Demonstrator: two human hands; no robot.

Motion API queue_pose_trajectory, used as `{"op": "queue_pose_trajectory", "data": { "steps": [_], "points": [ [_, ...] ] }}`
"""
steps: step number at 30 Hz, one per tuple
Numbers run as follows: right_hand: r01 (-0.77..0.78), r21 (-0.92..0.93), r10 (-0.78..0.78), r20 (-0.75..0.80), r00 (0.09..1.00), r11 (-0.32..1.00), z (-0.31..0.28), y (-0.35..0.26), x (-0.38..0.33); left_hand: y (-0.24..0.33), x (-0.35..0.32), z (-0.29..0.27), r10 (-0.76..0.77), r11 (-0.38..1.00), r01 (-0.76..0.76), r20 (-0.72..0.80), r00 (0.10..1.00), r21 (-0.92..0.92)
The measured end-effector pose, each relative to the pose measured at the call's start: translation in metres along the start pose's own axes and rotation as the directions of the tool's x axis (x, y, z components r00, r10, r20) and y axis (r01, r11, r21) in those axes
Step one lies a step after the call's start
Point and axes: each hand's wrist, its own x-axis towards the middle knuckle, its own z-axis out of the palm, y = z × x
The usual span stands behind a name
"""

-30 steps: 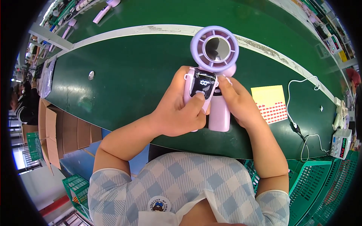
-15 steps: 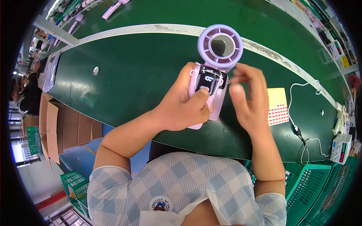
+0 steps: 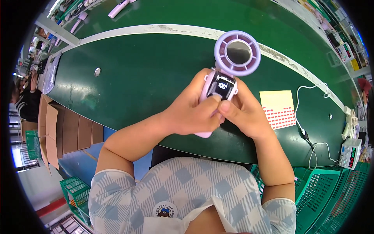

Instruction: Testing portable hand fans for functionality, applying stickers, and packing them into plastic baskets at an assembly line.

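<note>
A lilac and pink handheld fan point(image 3: 209, 89), with a round spoked head and a lit black display on its body, is tilted up above the green workbench. My left hand point(image 3: 194, 113) is wrapped round its handle from the left, thumb on the front just below the display. From the right, my right hand point(image 3: 245, 113) grips the same body, its thumb beside the left thumb and its fingers hidden behind the fan. The lower end of the handle shows beneath my left hand.
A yellow sheet of red stickers point(image 3: 277, 110) lies on the workbench point(image 3: 136, 74), right of my hands. Beyond it are a white cable point(image 3: 298, 105) and a small meter with a lit display point(image 3: 349, 154). Green baskets point(image 3: 319, 191) stand lower right, cardboard boxes point(image 3: 70, 130) at left.
My right hand has come in from beside the fan and closed on its right side. The fan has shifted slightly right and down, with my left hand still holding it.
</note>
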Motion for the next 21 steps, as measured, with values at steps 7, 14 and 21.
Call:
{"op": "queue_pose_trajectory", "data": {
  "steps": [7, 14, 21],
  "points": [
    [0.288, -0.012, -0.288, -0.078, 0.954, 0.957, -0.002, 0.002, 0.002, -0.013, -0.004, -0.012, 0.218, 0.971, -0.227, 0.107, 0.970, 0.078],
    [0.250, -0.172, -0.284, -0.216, 0.934, 0.953, -0.014, -0.001, -0.001, -0.014, -0.003, -0.016, 0.287, 0.943, -0.300, 0.106, 0.952, 0.142],
    [0.190, -0.213, -0.257, -0.351, 0.900, 0.958, -0.017, -0.004, -0.001, -0.016, -0.004, -0.016, 0.353, 0.909, -0.366, 0.101, 0.930, 0.200]
  ]
}}
